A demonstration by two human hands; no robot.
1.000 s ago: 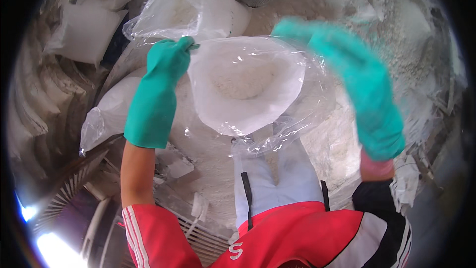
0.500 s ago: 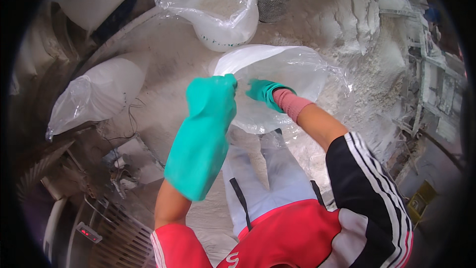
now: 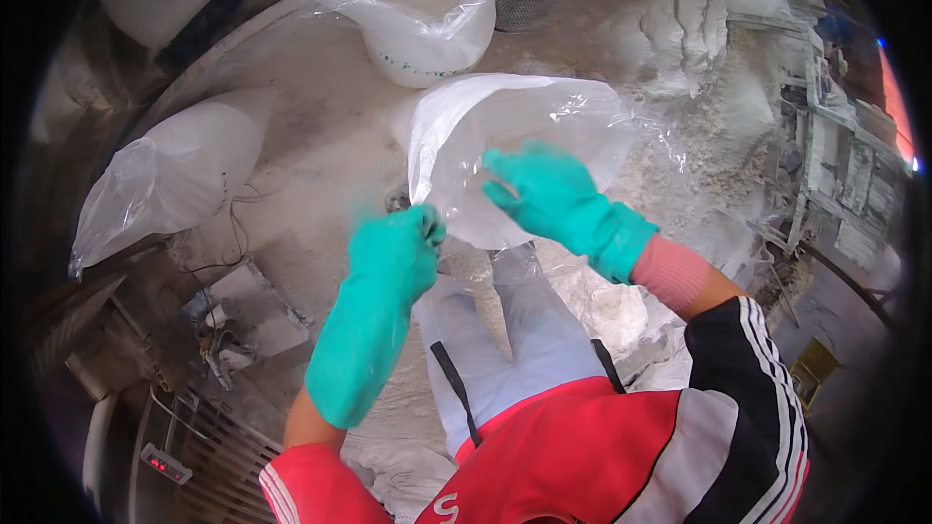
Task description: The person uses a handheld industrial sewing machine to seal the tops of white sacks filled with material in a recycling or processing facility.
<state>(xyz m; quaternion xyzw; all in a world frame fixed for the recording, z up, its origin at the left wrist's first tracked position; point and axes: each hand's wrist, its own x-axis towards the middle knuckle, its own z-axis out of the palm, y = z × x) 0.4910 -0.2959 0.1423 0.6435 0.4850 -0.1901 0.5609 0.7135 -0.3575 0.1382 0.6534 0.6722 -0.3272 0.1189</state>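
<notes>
A large clear plastic bag (image 3: pixel 442 126) with a wide, open mouth sits in front of my legs. My left hand (image 3: pixel 393 247), in a long green rubber glove, is closed on the near left edge of that mouth. Over the opening is my right hand (image 3: pixel 549 196), also green-gloved, with a pink cuff at the wrist. Its fingers and thumb are apart, slightly blurred, and hold nothing visible. How much is inside the bag is hard to make out behind the glove and glare.
Another open plastic bag (image 3: pixel 427 34), full of pale powder, stands beyond. A filled, closed-looking bag (image 3: pixel 189 160) leans at the left. White powder is heaped (image 3: pixel 680 49) at the far right, beside a dusty frame (image 3: pixel 825 165). A slatted grate (image 3: pixel 214 466) lies at lower left.
My right hand has come up out of the bag's mouth and moved right, its fingers now apart. My left hand has come down and nearer, still at the bag's edge.
</notes>
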